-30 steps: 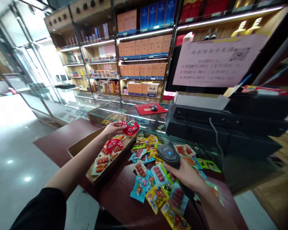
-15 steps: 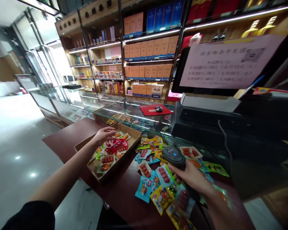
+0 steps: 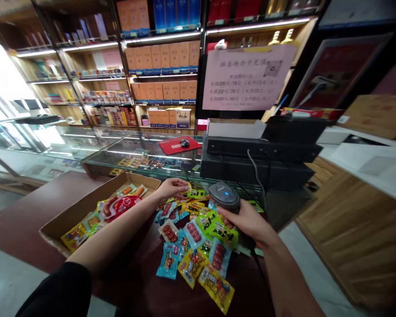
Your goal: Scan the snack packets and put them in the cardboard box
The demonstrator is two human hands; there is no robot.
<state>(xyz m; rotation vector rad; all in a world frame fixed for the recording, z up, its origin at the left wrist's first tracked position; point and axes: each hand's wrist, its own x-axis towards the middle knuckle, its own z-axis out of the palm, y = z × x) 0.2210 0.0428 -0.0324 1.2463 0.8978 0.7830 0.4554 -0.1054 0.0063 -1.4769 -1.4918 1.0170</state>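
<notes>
My right hand point(image 3: 249, 220) is wrapped around the handle of a black barcode scanner point(image 3: 223, 197), which shows a blue light on top. Under and around the scanner lies a heap of small sausage snack packets point(image 3: 194, 231), in blue, yellow, green and clear wrappers. At the far side of the heap, my left hand point(image 3: 172, 188) has its fingertips pinched at the end of a small green and yellow snack packet point(image 3: 196, 194). To the left stands a shallow cardboard box point(image 3: 57, 222) with more packets inside, among them a red one point(image 3: 120, 207); my left forearm passes over its near side.
A glass counter point(image 3: 119, 152) runs behind the dark red table point(image 3: 23, 215), bearing a red mouse pad point(image 3: 171, 145) with a mouse point(image 3: 184, 142). A monitor with a paper notice point(image 3: 240, 83) stands above black equipment point(image 3: 257, 154). Shelves of boxed goods line the wall.
My left hand has moved right, from over the cardboard box to the heap's far side. More green packets show on the heap. The view has turned right; the scanner stays in my right hand.
</notes>
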